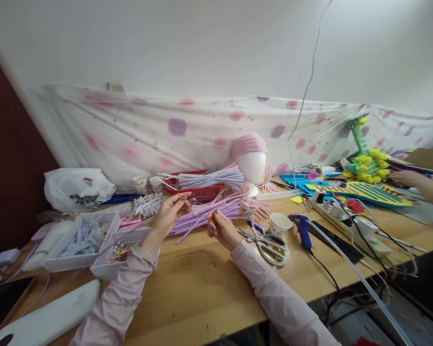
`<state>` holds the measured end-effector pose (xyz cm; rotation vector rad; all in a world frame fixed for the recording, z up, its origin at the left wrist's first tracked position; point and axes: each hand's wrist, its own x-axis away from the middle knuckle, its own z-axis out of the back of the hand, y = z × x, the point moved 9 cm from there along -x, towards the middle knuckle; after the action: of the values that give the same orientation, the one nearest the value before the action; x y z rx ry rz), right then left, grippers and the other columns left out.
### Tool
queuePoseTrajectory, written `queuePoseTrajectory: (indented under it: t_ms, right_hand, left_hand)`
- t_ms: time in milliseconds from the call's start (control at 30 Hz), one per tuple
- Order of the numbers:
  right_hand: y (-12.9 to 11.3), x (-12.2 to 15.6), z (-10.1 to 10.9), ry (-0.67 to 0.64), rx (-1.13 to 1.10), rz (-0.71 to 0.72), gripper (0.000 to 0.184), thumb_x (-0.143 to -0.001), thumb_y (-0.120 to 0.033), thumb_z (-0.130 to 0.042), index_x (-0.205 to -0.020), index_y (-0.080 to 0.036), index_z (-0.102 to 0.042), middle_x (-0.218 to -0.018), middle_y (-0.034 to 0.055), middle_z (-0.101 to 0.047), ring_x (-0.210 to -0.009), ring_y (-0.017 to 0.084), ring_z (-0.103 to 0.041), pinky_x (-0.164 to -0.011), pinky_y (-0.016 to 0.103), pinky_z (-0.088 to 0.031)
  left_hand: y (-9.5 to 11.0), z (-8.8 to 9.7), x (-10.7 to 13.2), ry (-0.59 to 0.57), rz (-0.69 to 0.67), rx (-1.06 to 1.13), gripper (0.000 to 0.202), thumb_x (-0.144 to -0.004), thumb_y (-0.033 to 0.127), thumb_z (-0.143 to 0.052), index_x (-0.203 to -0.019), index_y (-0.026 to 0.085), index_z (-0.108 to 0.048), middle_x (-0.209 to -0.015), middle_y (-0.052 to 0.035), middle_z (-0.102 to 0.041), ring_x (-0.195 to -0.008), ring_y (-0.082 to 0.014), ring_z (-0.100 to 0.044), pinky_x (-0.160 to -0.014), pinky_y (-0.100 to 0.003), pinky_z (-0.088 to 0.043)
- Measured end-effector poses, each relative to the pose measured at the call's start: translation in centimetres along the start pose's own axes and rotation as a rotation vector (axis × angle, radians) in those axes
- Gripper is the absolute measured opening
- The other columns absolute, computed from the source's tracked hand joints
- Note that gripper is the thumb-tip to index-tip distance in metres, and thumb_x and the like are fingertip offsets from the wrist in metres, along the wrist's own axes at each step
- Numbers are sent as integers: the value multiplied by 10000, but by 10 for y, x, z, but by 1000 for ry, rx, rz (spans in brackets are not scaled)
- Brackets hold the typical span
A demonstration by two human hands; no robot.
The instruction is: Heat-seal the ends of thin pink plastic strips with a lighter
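My left hand point(171, 212) is raised over the table with its fingertips pinched together. Lower and to its right, my right hand point(222, 228) has its fingers curled in a pinch. Whatever either hand holds is too small to make out. Just behind both lie pink and purple pipe cleaners point(202, 215) in a loose bundle. Pale blue-grey pipe cleaners point(209, 179) rest across a red basket point(202, 194). Scissors with pale green handles point(272, 250) lie right of my right hand, near a paper cup point(279, 223) and a blue glue gun point(302, 232).
White boxes point(110, 223) with small parts stand at left, near a white phone-like device point(54, 312). A foam head point(250, 166) wears a pink band. At right are a power strip point(337, 218), cables, a yellow-blue craft piece point(375, 193) and another person's arm point(424, 187).
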<state>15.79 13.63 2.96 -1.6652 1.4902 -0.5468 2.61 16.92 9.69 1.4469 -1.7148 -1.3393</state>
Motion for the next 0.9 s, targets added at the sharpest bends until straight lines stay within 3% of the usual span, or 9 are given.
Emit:
queuePoseTrajectory:
  t_ms: [100, 233, 367, 600, 900]
  right_hand:
    - [10, 5, -15, -87, 105, -42, 366, -767, -511, -633, -712, -162, -540, -428, -92, -361, -368, 55, -285, -393, 200, -340]
    - [17, 11, -26, -142, 183, -60, 389, -773, -523, -614, -667, -157, -537, -405, -101, -314, -359, 51, -243, -371, 205, -357]
    - [18, 12, -29, -171, 239, -58, 402, -768, -530, -613, -651, -152, -541, -388, -107, -303, -341, 47, -245, -366, 207, -378]
    - [23, 12, -30, -200, 267, -64, 416, -777, -547, -593, -651, -154, -537, -385, -113, -296, -328, 43, -229, -354, 207, -386]
    - [29, 13, -31, -220, 260, -87, 417, -781, -553, -582, -648, -161, -528, -367, -111, -310, -315, 46, -228, -353, 211, -391]
  left_hand:
    - [-2, -12, 4, -18, -49, -137, 472, -699, 330, -699, -1121, 154, -581, -732, -5, -655, -560, -93, -598, -546, -209, -493]
    - [0, -18, 7, 48, -191, -307, 326, -771, 423, -617, -928, 141, -654, -774, -48, -672, -661, -130, -634, -632, -240, -517]
    - [-9, -25, 8, 40, -202, -258, 352, -766, 465, -621, -917, 150, -657, -872, -83, -701, -810, -188, -669, -781, -324, -529]
    - [-16, -40, 14, -29, -148, -153, 344, -790, 428, -605, -1006, 161, -612, -899, -75, -703, -767, -173, -677, -764, -321, -538]
    - [-12, -43, 19, -6, -250, -283, 334, -851, 445, -516, -1008, 169, -620, -840, -55, -687, -746, -148, -661, -730, -280, -542]
